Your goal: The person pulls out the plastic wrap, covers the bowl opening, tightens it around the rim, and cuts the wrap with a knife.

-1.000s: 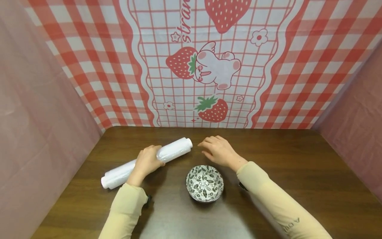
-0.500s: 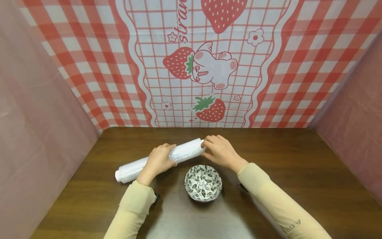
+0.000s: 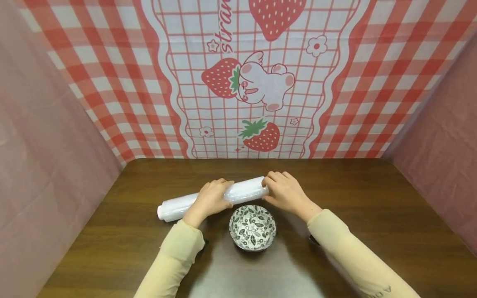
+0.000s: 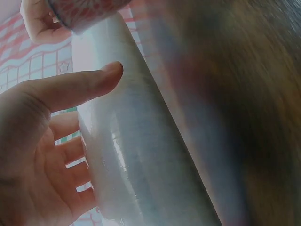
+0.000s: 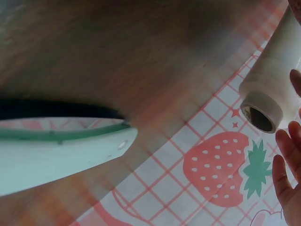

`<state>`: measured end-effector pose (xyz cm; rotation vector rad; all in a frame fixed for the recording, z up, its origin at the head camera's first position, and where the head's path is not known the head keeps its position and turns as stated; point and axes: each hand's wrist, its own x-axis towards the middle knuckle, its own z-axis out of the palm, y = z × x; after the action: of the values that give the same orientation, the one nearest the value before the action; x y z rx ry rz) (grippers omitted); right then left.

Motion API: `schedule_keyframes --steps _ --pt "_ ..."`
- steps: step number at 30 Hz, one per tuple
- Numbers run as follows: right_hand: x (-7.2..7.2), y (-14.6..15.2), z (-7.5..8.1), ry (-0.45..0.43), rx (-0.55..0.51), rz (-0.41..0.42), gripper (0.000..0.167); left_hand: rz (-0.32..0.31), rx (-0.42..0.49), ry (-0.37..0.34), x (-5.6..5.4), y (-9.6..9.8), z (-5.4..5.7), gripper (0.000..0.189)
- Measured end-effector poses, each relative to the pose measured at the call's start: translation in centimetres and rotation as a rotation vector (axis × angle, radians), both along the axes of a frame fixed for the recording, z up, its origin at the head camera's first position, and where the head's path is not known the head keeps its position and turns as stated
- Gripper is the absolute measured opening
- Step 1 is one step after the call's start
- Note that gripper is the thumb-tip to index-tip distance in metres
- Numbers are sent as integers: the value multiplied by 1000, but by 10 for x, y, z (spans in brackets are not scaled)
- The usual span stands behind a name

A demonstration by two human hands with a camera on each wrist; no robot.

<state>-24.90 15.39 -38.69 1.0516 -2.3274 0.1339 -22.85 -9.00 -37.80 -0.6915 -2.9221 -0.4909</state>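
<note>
Two hands (image 3: pixel 213 198) (image 3: pixel 287 192), one roll (image 3: pixel 245 190), one bowl (image 3: pixel 252 227)

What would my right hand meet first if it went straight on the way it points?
Likely the right end of the white roll; whether your right hand touches it is unclear.

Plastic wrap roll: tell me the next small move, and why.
I'd probably close the right hand around the near end of the plastic wrap roll. The left hand grips the roll's middle, while the right hand is at that end, with no full grip clear in the right wrist view.
</note>
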Motion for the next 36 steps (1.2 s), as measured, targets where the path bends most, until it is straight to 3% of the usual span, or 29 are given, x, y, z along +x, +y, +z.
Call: schedule_keyframes --steps 7,16,28,36 --pt "5 13 -3 33 22 7 34 -53 -46 26 -1 13 -5 62" --pt "6 24 -1 53 29 39 28 -115 -85 11 -8 23 -2 59" --pt "8 41 -3 1 30 0 21 -189 -98 -32 -20 40 -1 60" --pt "10 48 -8 -67 20 -58 14 -195 -131 -66 -21 49 -2 60"
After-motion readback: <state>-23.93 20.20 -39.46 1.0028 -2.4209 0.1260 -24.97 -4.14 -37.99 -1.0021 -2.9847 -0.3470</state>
